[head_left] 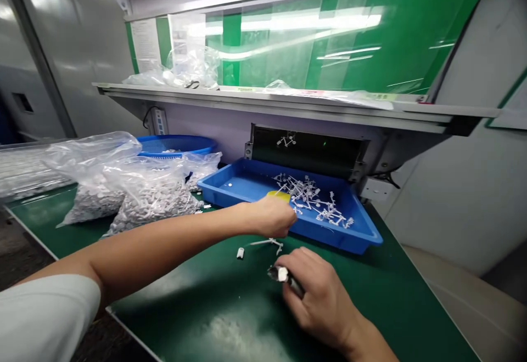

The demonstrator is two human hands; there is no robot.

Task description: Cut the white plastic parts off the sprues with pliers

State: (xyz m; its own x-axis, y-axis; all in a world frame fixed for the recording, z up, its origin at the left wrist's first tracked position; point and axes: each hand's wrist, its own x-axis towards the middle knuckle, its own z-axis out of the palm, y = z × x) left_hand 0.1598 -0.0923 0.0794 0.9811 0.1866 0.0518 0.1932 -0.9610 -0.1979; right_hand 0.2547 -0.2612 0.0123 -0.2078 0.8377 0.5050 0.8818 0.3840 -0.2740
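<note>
My left hand (274, 216) is closed at the front edge of the blue tray (230, 200); its fingers face away, so what they hold, if anything, is hidden. White plastic sprues (304, 191) lie heaped in the tray, with a yellow item (280, 194) partly behind my left hand. My right hand (323, 290) is wrapped round a small metal tool that looks like cutting pliers (295, 286). At the tool's tip shows a small white plastic piece (282, 274). On the green table between my hands lie a branched white sprue (269, 242) and a small white part (240, 253).
Clear bags of small white parts (152, 200) stand on the left, before a blue basket (181, 143). A dark conveyor opening (308, 151) with a sprue on it sits behind the tray. A shelf (263, 97) overhangs the table; a socket box (376, 189) is at right.
</note>
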